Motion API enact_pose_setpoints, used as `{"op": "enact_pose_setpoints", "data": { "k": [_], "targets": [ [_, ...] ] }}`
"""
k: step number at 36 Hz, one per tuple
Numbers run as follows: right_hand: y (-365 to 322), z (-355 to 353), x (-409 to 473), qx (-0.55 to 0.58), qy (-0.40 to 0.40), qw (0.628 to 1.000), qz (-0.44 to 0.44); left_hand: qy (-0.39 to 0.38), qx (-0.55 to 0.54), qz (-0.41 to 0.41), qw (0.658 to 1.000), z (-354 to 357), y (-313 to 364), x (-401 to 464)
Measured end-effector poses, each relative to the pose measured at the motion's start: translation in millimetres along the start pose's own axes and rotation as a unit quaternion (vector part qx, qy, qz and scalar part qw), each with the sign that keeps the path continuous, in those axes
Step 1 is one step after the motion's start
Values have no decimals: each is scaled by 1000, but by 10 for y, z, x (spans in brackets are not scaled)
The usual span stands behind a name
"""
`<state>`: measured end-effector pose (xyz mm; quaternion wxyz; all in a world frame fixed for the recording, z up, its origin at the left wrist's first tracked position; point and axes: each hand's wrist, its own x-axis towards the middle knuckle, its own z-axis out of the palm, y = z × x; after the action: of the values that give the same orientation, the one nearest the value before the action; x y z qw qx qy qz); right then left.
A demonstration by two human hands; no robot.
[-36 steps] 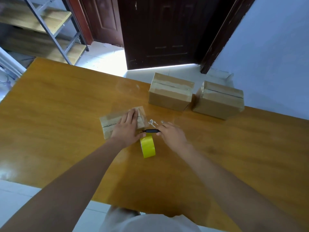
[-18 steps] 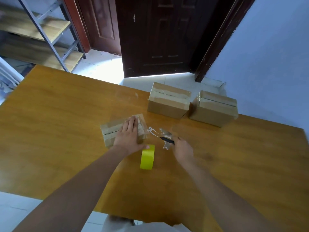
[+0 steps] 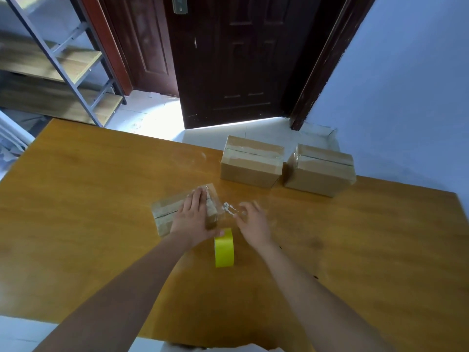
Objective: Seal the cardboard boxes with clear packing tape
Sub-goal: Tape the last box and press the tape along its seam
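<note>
A wooden desk point(image 3: 101, 212) is spanning the view, bearing three cardboard boxes. Beyond its far edge a dark door point(image 3: 228, 59) is standing shut, with a metal shelf rack point(image 3: 63, 59) at far left. Two taped boxes are sitting side by side near the far right edge: the far-middle box point(image 3: 250, 162) and the far-right box point(image 3: 321, 170), close together but not clearly touching. The near box point(image 3: 165, 215), smaller in view, is lying left of centre with clear tape running along its top seam. The left hand point(image 3: 194, 219) is resting flat on the right part of this box, fingers straight and released, thumb reaching toward the tape roll. The right hand point(image 3: 253, 223) is hovering just right of the box, its fingers point(image 3: 245, 208) curled toward a strip of clear tape point(image 3: 228, 209) that is stretching off the box's right end; whether they are pinching the strip cannot be told owing to blur. A yellow tape roll point(image 3: 224, 248) is standing on edge on the desk, just near of the two hands.
</note>
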<state>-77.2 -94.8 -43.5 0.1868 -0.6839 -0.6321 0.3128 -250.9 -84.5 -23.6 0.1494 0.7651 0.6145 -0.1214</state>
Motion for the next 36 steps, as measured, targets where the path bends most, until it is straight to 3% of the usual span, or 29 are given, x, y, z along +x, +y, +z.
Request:
{"op": "enact_pose_setpoints", "data": {
  "k": [2, 5, 9, 13, 21, 31, 36],
  "targets": [
    [-118, 11, 66, 8, -34, 998, -43, 1, -7, -1, 1000, 0, 3, 0],
    [-211, 51, 167, -89, -91, 986, -107, -1, -19, 0, 1000, 15, 1, 0],
    [-317, 111, 270, -239, -80, 952, -176, -3, -21, 1, 1000, 21, 5, -1],
    [-370, 179, 296, -284, -67, 936, -196, 0, -29, 2, 1000, 43, 0, 3],
    [-156, 177, 197, -133, -7, 991, 17, 4, -38, 5, 999, 66, -27, 14],
    [-178, 156, 183, 49, -28, 998, 33, 68, -102, 23, 992, 70, -85, 45],
    [-228, 166, 213, 64, -47, 997, 10, 103, -115, 17, 988, 63, -83, 102]
  ]
}}
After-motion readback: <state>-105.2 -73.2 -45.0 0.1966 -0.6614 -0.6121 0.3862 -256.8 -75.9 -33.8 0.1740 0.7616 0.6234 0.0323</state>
